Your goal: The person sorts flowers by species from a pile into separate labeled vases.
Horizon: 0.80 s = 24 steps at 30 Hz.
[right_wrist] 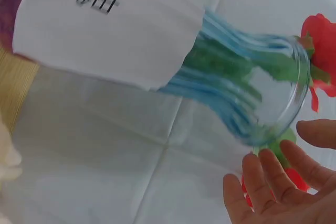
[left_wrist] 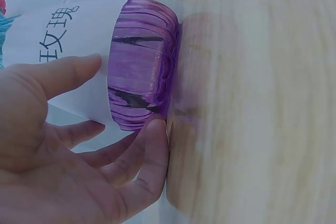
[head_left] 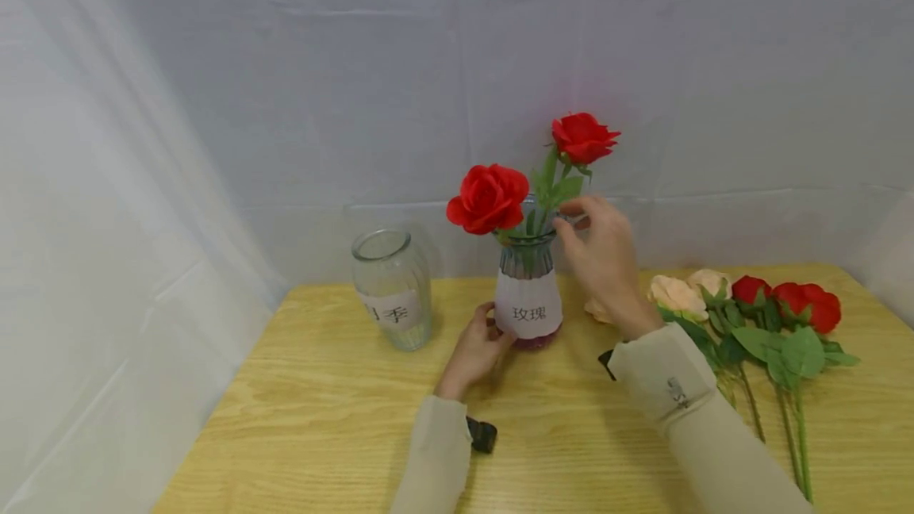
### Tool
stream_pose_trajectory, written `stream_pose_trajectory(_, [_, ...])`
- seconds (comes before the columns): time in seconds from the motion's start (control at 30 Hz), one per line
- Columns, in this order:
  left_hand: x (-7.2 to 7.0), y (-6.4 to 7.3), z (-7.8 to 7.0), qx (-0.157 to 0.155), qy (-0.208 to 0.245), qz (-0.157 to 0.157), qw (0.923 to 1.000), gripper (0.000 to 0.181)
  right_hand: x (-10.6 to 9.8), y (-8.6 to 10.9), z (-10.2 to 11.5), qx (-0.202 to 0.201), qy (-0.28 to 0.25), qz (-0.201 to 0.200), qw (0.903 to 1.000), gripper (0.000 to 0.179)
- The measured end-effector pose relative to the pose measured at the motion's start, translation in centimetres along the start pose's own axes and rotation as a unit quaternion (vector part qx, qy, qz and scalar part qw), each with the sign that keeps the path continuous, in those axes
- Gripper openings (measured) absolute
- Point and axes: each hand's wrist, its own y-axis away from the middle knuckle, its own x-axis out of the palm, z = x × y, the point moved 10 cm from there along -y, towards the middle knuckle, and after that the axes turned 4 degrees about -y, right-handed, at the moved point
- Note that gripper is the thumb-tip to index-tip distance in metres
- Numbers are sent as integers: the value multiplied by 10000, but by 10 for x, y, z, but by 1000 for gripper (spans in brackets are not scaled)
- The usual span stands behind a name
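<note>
A ribbed glass vase (head_left: 529, 260), bluish at the neck and purple at the base, stands upright with a white paper label (head_left: 527, 304) round it. Two red roses lean out of it, one large rose (head_left: 489, 198) to the left and a taller rose (head_left: 584, 138) to the right. Low on the vase, my left hand (head_left: 477, 349) holds its side, thumb on the label and fingers curved about the purple base (left_wrist: 142, 66). Beside the rim my right hand (head_left: 603, 256) hovers, its thumb and fingers (right_wrist: 257, 182) apart with nothing between them.
To the left stands a clear glass vase (head_left: 391, 292) with a paper label. Pale roses (head_left: 678, 297) and red roses (head_left: 807, 305) with long stems lie at the table's right. A white sheet (head_left: 357, 101) hangs behind the wooden table (head_left: 300, 419).
</note>
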Motion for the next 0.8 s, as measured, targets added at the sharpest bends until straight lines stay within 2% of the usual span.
stream_pose_trajectory(0.13, [0, 1, 0, -16, 71, 39, 10000, 60, -11, 5, -7, 35, 34, 57, 10000, 12])
stream_pose_trajectory(0.57, [1, 2, 2, -56, 99, 56, 9999, 60, -35, 26, -44, 565, 436, 789, 9943, 17])
stream_pose_trajectory(0.8, [1, 2, 1, -8, 126, 29, 9999, 60, -46, 35, -54, 541, 643, 922, 9922, 20])
